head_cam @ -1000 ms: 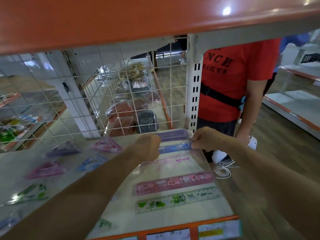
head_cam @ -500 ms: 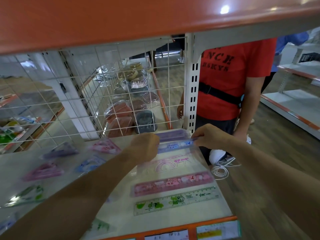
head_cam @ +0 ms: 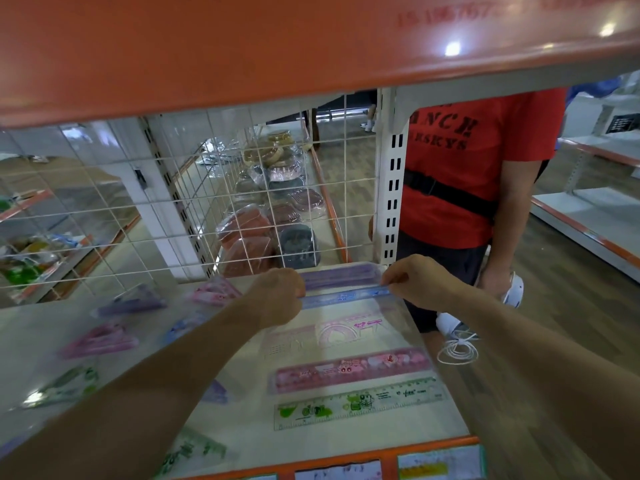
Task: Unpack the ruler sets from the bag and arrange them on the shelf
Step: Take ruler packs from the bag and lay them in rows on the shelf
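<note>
A blue ruler lies across the white shelf near its back edge. My left hand pinches its left end and my right hand pinches its right end. Behind it sits a purple ruler. In front of it are a clear pink protractor pack, a pink ruler and a green ruler. Triangle set squares in purple, pink and green are spread on the left.
An orange shelf hangs low overhead. A white wire grid closes the back, with a slotted upright post at its right. A person in a red shirt stands right of the post. White cord lies on the floor.
Both hands stay on the ends of the blue ruler and have moved it very slightly along the back of the shelf. Nothing else on the shelf has moved.
</note>
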The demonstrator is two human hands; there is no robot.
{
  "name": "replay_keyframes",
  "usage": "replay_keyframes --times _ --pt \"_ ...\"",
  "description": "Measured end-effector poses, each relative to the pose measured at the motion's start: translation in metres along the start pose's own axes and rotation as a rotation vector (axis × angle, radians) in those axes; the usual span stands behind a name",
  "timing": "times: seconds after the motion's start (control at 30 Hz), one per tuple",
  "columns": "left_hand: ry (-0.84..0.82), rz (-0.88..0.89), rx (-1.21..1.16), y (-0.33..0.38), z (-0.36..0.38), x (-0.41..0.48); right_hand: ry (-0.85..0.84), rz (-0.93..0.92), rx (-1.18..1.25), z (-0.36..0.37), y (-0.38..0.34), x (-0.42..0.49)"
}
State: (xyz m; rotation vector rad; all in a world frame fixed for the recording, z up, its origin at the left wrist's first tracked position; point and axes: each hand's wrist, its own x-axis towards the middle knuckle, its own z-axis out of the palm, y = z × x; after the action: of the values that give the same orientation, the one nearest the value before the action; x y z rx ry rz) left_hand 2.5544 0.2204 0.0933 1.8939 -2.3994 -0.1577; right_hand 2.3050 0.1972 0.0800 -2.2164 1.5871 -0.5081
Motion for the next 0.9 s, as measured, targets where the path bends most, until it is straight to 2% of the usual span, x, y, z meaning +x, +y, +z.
replay_keyframes --times 0.4,0.5,0.73,0.9 --pt "0.083 -0.009 0.028 0.000 -0.002 -0.005 0.022 -0.004 -0.036 0.005 0.003 0.000" --pt "0.108 -0.047 0.034 -0.005 -0.007 -0.003 0.094 -0.029 -0.031 0.007 0.004 -0.001" --pt "0.038 -0.066 0.005 -0.007 -0.004 -0.002 0.106 -0.017 -0.025 0.012 0.005 -0.004" --pt "-0.025 -0.062 -0.008 -0.007 -0.003 0.002 0.091 0.038 0.066 0.013 0.010 -0.001"
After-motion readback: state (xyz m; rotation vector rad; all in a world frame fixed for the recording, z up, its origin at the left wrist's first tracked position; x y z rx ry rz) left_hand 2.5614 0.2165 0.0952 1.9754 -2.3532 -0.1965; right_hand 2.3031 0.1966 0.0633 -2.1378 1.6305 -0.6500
